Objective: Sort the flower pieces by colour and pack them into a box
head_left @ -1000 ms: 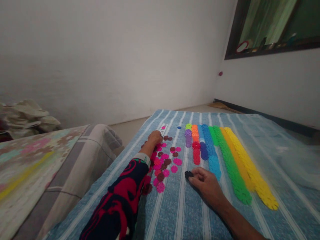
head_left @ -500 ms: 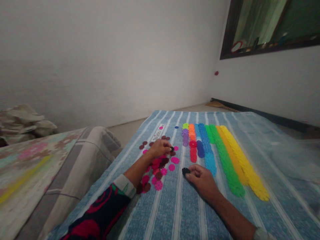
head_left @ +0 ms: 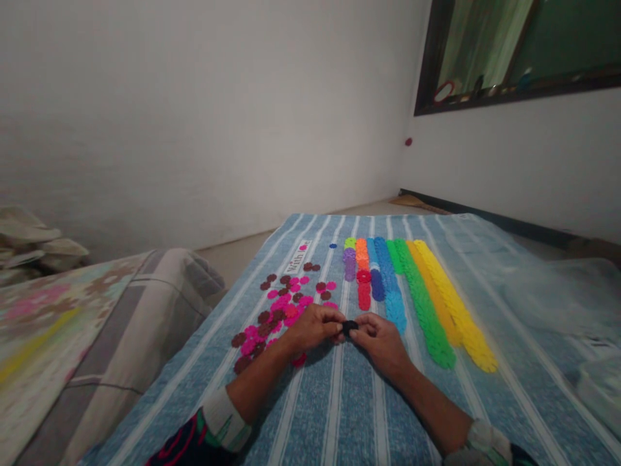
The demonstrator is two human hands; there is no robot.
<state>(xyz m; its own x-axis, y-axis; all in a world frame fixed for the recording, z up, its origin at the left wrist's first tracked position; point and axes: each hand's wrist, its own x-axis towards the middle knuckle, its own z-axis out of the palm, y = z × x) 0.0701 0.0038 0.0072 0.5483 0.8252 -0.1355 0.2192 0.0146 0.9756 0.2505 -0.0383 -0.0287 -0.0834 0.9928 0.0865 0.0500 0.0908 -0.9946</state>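
Note:
My left hand (head_left: 317,327) and my right hand (head_left: 381,340) meet over the striped cloth, both closed on black notched discs (head_left: 349,328) pinched between their fingertips. The black pieces touch, and I cannot tell whether they are interlocked. Beside and beyond my left hand lies a loose scatter of pink discs (head_left: 305,301) and brown discs (head_left: 264,317). Right of my hands, overlapping discs form colour rows: red discs (head_left: 364,298), light blue discs (head_left: 395,314), green discs (head_left: 427,317) and yellow discs (head_left: 466,317).
The blue striped cloth (head_left: 310,414) covers the table. A "With love" print (head_left: 297,259) shows on it, near a lone blue disc (head_left: 332,246). Clear plastic (head_left: 548,294) and a translucent container (head_left: 601,385) are at the right. A draped grey cloth (head_left: 160,310) stands left.
My left hand has moved from the disc pile toward my right hand, bringing its black disc against the other black one. The head view has shifted slightly right.

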